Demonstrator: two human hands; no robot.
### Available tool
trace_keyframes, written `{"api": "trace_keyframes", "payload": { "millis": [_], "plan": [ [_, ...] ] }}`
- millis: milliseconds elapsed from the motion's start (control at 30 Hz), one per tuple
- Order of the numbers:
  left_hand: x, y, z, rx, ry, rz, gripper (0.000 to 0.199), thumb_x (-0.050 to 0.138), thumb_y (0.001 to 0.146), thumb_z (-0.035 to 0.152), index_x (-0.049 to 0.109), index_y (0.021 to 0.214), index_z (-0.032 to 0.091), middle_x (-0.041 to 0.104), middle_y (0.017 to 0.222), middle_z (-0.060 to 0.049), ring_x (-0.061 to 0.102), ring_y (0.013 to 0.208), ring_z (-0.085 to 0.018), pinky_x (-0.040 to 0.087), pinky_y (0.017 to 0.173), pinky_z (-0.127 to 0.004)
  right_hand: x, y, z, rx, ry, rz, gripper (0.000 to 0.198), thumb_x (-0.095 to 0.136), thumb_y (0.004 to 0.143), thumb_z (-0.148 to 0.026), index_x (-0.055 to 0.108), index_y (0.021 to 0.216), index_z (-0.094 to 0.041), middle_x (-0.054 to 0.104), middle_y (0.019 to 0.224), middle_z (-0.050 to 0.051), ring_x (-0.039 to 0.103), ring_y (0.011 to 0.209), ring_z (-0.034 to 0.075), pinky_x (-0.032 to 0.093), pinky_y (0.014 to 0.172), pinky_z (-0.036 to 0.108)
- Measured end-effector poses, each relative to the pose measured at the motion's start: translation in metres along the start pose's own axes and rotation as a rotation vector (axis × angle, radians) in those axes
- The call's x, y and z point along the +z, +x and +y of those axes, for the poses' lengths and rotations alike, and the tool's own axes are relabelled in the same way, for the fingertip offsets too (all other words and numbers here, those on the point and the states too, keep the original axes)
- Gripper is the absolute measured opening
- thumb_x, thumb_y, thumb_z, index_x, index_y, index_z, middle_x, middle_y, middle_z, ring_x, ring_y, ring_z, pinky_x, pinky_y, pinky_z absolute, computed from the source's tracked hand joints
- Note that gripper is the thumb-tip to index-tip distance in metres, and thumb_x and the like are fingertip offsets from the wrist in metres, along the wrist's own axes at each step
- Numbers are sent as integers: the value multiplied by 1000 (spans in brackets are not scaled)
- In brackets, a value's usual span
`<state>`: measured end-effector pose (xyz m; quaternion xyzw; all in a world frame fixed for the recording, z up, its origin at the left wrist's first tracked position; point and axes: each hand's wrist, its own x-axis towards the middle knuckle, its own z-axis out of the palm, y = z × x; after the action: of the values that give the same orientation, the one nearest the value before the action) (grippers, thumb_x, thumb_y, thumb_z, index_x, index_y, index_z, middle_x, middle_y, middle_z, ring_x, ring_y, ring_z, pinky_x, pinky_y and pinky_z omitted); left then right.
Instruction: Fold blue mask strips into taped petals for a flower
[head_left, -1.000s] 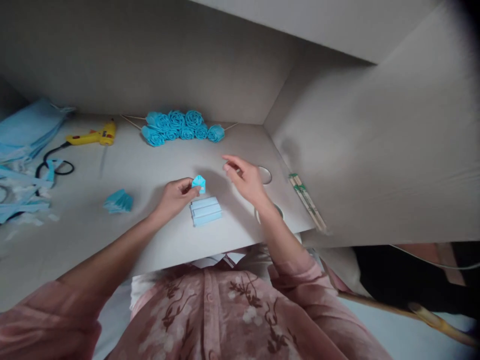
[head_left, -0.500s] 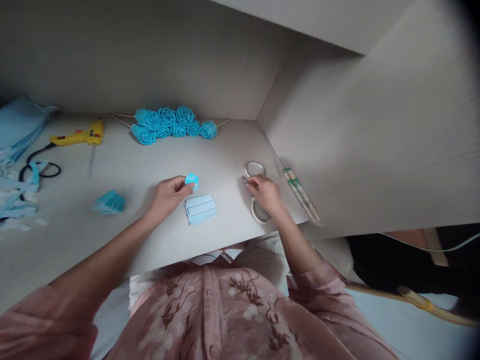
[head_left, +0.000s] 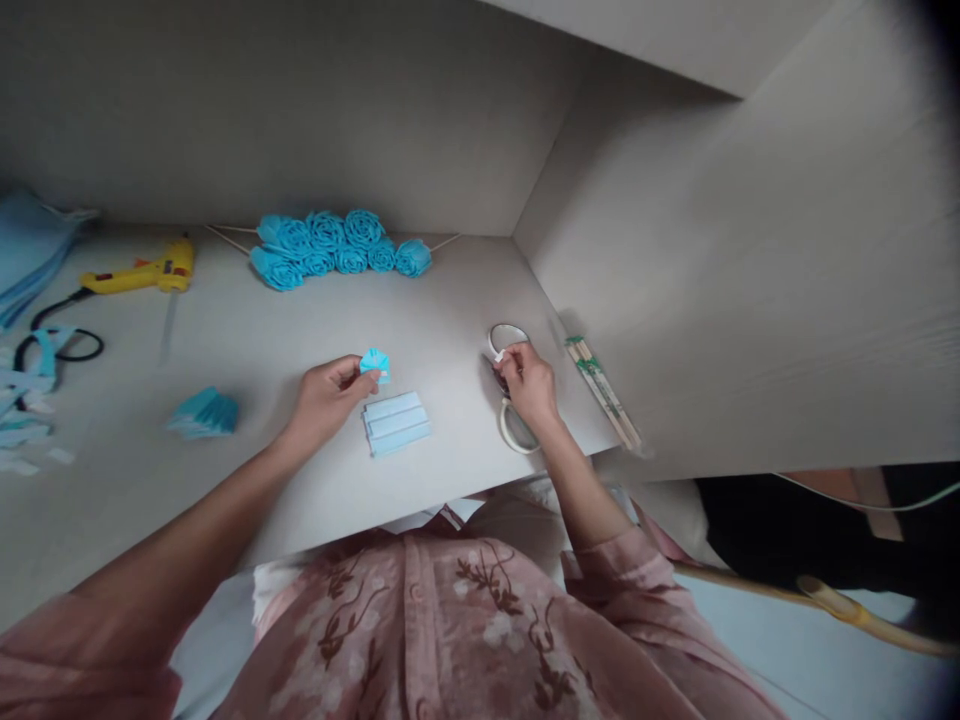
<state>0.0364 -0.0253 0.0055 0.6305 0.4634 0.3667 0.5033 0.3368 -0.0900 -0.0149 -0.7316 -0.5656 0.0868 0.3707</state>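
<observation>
My left hand [head_left: 328, 400] pinches a small blue pleated petal [head_left: 375, 366] made of thin fabric, with a little white patch near the thumb. Between the thumb and fingers of my right hand [head_left: 531, 385] is a small white strip of tape [head_left: 500, 355]. Two rings that look like tape rolls lie beside it, an upper ring [head_left: 508, 334] and a lower ring [head_left: 517, 428], both partly covered by the hand. A dark object under those fingers is too hidden to name. Below my left hand rests a stack of pale blue pleated pieces [head_left: 397, 424].
Blue fabric roses [head_left: 326, 248] on sticks lie along the back wall. To the left are a yellow glue gun [head_left: 139, 273], a pile of blue petals [head_left: 204, 412] and fabric scraps [head_left: 30, 385]. Packed wooden sticks [head_left: 602, 390] lie by the right wall.
A small white strip now shows in my right fingertips, which have lifted slightly. My left hand still holds the petal. The view has shifted a little.
</observation>
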Motion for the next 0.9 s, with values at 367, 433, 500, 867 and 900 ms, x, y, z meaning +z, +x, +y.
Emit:
{"api": "trace_keyframes", "payload": {
  "millis": [367, 433, 500, 867, 900],
  "plan": [
    [2, -4, 12, -52, -172, -135, 31, 69, 72, 45, 62, 67, 16, 59, 60, 2, 48, 55, -9, 38, 56, -23, 6, 5, -80, -531, 144, -11, 19, 48, 99, -31, 65, 101, -22, 73, 89, 3, 68, 82, 16, 50, 78, 29],
    [2, -5, 13, -60, -204, -140, 31, 70, 71, 45, 61, 68, 16, 59, 60, 2, 47, 55, -9, 38, 55, -23, 16, 12, -101, -683, 137, -4, 17, 50, 98, -27, 65, 99, -21, 72, 89, 5, 66, 83, 16, 50, 77, 29],
    [2, -4, 12, -70, -236, -146, 32, 71, 71, 45, 60, 68, 16, 58, 59, 2, 46, 53, -8, 37, 54, -23, 26, 17, -115, -809, 121, -3, 16, 51, 97, -24, 66, 97, -20, 71, 87, 5, 65, 83, 17, 49, 76, 30],
    [3, -4, 11, -114, -298, -204, 32, 70, 71, 45, 58, 65, 15, 53, 55, 4, 42, 51, -7, 34, 53, -22, 51, 20, -109, -1050, 44, 264, 11, 60, 91, -19, 70, 88, -24, 68, 79, 1, 60, 79, 16, 47, 81, 34],
    [3, -4, 12, -115, -303, -213, 32, 70, 70, 44, 59, 66, 15, 53, 55, 4, 42, 51, -7, 33, 52, -22, 51, 20, -109, -1044, 31, 267, 12, 60, 91, -20, 71, 87, -25, 68, 79, 1, 59, 79, 16, 46, 81, 34]
  ]
}}
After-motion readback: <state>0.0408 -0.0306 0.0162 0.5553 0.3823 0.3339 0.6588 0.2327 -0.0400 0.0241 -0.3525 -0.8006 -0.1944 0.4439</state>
